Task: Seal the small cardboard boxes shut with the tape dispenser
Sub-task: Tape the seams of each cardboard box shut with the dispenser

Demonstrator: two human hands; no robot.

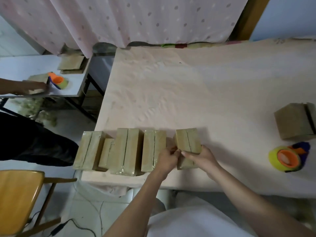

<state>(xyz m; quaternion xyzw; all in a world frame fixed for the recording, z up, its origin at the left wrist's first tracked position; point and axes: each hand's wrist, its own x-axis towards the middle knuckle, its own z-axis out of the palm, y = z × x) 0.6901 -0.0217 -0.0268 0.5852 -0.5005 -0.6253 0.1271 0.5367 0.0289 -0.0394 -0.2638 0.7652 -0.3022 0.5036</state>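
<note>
— Cardboard all along the near edge of the table (205, 79). Why's that box (188, 142) getting both hands?

— Setting it into line, I'd guess. Left hand (166, 158) pinches its near left corner; right hand (200, 155) wraps the near end, fingers curled on the cardboard.

— And the row of boxes (123, 149) left of it?

— Shiny tape over their seams, so likely finished. This one would join them.

— Where's the tape dispenser (289, 157)?

— Far right of that box, lying alone, nobody touching it. Another box (294, 122) sits just behind it, probably waiting its turn.
</note>
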